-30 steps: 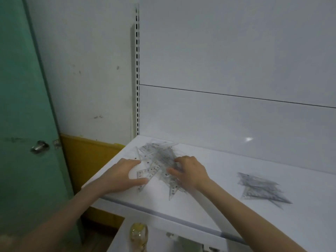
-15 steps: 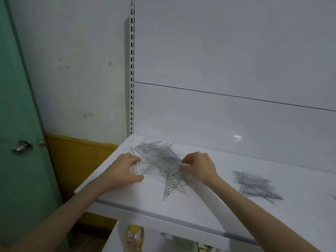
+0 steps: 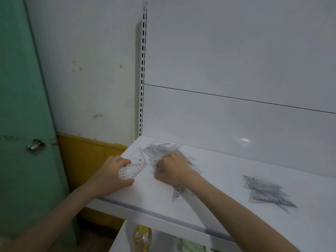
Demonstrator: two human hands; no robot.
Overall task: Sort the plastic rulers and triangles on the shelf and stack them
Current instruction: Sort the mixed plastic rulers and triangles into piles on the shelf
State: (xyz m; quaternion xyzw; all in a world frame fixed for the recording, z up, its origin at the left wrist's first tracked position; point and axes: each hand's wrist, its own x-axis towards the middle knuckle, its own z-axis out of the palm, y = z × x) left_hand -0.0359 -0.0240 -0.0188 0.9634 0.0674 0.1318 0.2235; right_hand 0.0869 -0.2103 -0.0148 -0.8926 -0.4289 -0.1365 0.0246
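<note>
The left hand [image 3: 109, 174] has its fingers clamped on a small clear triangle [image 3: 135, 166]. The right hand [image 3: 172, 170] has its fingers curled on the mixed pile [image 3: 158, 149] on the shelf [image 3: 221, 180].

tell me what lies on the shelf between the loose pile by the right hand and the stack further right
Nothing: in the head view the white shelf is bare between the loose pile and the sorted stack.
</note>
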